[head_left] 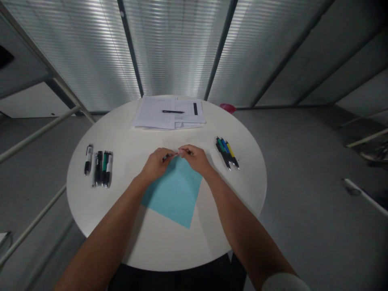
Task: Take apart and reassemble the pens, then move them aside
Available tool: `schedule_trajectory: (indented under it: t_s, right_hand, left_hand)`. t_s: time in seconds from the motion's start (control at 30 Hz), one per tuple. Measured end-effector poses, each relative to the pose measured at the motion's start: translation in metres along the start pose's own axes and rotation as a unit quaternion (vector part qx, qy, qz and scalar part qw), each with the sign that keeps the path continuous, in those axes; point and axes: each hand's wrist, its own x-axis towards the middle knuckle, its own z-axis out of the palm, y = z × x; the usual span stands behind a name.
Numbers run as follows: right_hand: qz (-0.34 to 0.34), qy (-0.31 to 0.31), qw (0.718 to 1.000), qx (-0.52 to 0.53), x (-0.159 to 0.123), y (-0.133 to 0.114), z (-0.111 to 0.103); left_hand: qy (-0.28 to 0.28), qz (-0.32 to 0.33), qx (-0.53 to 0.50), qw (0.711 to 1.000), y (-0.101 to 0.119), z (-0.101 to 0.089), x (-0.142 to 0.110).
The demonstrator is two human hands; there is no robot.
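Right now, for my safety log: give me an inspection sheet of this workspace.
Surface: round white table.
Job's things: pen-like item, dark with pink, pinched by both hands' fingers; light blue paper sheet below them.
Clutter: pen bundle; colored pen bundle; printed papers under a black pen.
Grippers: left hand, right hand, both bare.
Cables: nothing seen.
Surroundings: grey floor, ribbed translucent panels, pale rails, pink object.

Right now the scene is being looked at from head height, with the view tilted forward and down over the round white desk [79, 202]. The left hand [157, 165] and right hand [196, 159] are framed close below, and a ribbed translucent partition [176, 52] is seen beyond.
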Motion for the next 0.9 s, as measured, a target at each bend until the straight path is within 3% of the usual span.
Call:
schedule_trajectory:
  t_s: [0.13,0.27,0.43,0.63,0.9]
  right_hand:
    - [0.026,0.029,0.997,0.066,0.004,0.006,0.000]
    - [0.060,0.100,0.985,0.125,0.009,0.011,-0.005]
    - [0.113,0.147,0.963,0.194,0.014,0.013,-0.009]
    - [0.128,0.146,0.954,0.230,0.014,0.013,-0.010]
    - [0.133,0.117,0.953,0.246,0.014,0.012,-0.011]
  left_hand:
    - [0.004,-0.001,0.009,1.000,-0.003,-0.002,0.001]
    - [0.057,-0.059,0.001,0.997,-0.009,-0.004,0.003]
    - [0.121,-0.133,-0.117,0.977,-0.014,-0.004,0.007]
    - [0.164,-0.167,-0.234,0.943,-0.019,-0.008,0.012]
    - [0.162,-0.194,-0.294,0.922,-0.025,-0.010,0.014]
